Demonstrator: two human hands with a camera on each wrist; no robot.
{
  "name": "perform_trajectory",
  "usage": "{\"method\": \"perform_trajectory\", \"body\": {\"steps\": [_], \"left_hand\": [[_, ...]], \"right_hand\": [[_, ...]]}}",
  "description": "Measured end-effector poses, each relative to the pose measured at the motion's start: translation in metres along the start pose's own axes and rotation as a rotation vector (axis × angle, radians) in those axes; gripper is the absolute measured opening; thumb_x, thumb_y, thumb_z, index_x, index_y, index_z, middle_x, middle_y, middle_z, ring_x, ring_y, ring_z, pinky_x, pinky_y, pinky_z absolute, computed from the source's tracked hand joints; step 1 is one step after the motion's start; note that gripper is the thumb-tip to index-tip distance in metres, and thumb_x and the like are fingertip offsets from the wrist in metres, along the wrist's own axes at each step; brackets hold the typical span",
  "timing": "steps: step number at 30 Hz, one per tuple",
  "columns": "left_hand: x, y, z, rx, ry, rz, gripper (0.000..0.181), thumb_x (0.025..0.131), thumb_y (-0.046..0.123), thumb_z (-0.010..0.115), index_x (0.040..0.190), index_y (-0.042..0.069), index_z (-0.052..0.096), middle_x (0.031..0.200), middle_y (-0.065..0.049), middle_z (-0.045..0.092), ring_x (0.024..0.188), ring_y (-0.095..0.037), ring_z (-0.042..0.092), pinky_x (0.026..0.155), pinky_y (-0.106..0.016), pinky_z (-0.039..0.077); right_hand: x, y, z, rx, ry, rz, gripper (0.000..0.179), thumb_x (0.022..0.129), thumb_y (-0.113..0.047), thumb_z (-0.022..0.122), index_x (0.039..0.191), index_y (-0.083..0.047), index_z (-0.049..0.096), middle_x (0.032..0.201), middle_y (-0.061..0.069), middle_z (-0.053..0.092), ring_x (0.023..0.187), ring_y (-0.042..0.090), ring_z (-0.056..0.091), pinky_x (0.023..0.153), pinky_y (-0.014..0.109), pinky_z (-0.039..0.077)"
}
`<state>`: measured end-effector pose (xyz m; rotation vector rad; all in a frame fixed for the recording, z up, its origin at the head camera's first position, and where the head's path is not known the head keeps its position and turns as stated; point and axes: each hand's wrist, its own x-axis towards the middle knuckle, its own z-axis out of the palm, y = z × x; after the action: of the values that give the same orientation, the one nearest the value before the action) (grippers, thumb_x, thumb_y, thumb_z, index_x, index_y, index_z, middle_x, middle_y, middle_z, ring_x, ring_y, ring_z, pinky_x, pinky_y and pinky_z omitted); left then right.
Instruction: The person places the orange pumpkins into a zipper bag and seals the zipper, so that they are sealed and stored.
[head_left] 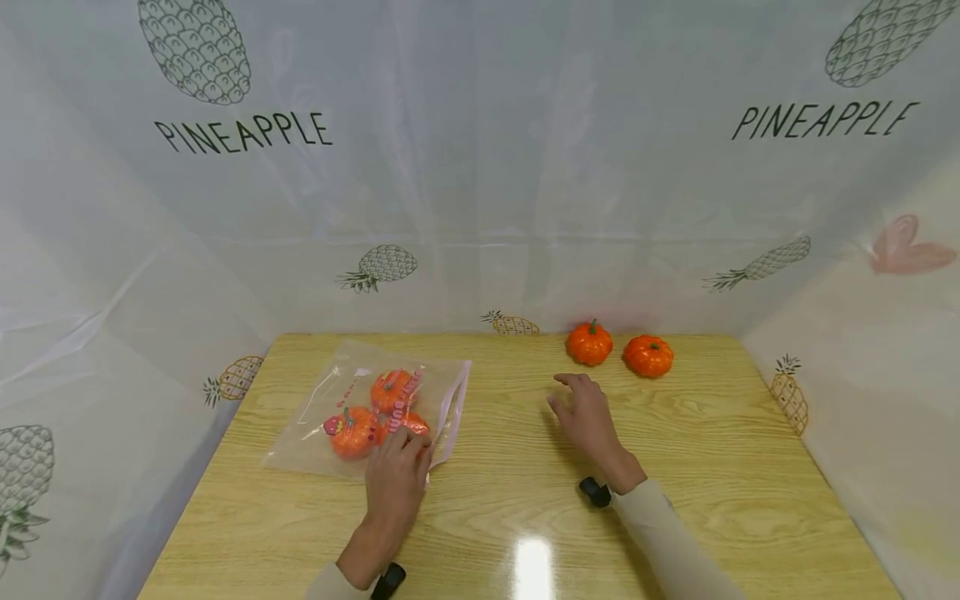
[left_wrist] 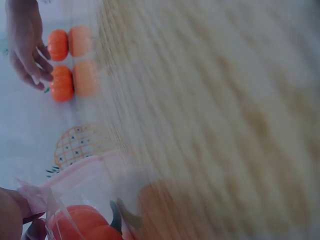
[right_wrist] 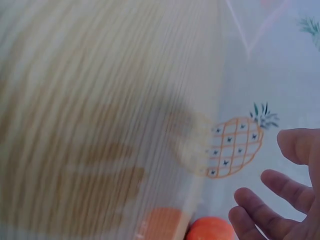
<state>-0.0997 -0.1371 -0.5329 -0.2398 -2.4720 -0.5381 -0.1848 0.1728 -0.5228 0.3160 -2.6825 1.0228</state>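
On the left half of the table lies a clear zip bag (head_left: pixel 307 437) with pink print and a pink-edged mouth on its right side. Inside are three small orange pumpkins (head_left: pixel 354 433). My left hand (head_left: pixel 397 471) pinches the bag near the front corner of its mouth; gathered plastic (left_wrist: pixel 42 200) shows by the thumb in the left wrist view. My right hand (head_left: pixel 588 417) hovers over the middle right, fingers (right_wrist: pixel 260 210) spread and holding nothing. Beyond it, apart from the hand, sit two more pumpkins, one with its stem upright (head_left: pixel 589 343) and another to its right (head_left: pixel 648 357).
The wooden table (head_left: pixel 510 517) has a glossy surface with a bright reflection at the front. A whitish curtain (head_left: pixel 480 183) with pineapple prints hangs behind it and along both sides. The two loose pumpkins stand close to the back edge.
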Motion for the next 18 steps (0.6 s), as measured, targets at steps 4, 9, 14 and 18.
{"method": "perform_trajectory", "body": {"steps": [4,9,14,18], "left_hand": [[0.002,-0.006,0.001,0.000,0.032,0.042,0.018,0.077,0.008,0.093,0.083,0.011,0.077,0.082,0.000,0.059,0.072,-0.020,0.061,0.059,-0.033,0.041],[0.006,-0.014,0.003,0.009,0.031,0.070,0.018,0.078,0.008,0.093,0.084,0.010,0.076,0.081,0.000,0.057,0.070,-0.019,0.058,0.057,-0.032,0.039],[0.009,-0.021,0.005,0.022,0.010,0.073,0.015,0.081,0.011,0.091,0.086,0.010,0.077,0.082,-0.001,0.057,0.072,-0.020,0.059,0.058,-0.033,0.041],[0.012,-0.023,0.004,0.018,0.000,0.071,0.014,0.082,0.012,0.091,0.086,0.011,0.077,0.082,-0.001,0.058,0.073,-0.020,0.061,0.059,-0.035,0.042]], "right_hand": [[0.002,0.008,-0.004,-0.013,0.014,-0.002,0.038,0.099,-0.010,0.073,0.131,0.009,0.064,0.124,0.030,0.065,0.112,0.051,0.058,0.094,0.065,0.044],[0.005,0.013,-0.008,-0.012,0.018,0.011,0.039,0.100,-0.011,0.072,0.132,0.010,0.063,0.125,0.031,0.065,0.115,0.052,0.058,0.098,0.067,0.042],[0.007,0.017,-0.011,-0.017,0.017,0.021,0.040,0.100,-0.011,0.072,0.133,0.009,0.063,0.125,0.031,0.064,0.115,0.050,0.058,0.098,0.066,0.042],[0.009,0.018,-0.012,-0.018,0.032,0.010,0.040,0.100,-0.011,0.073,0.132,0.010,0.061,0.126,0.031,0.064,0.116,0.051,0.058,0.099,0.068,0.042]]}}
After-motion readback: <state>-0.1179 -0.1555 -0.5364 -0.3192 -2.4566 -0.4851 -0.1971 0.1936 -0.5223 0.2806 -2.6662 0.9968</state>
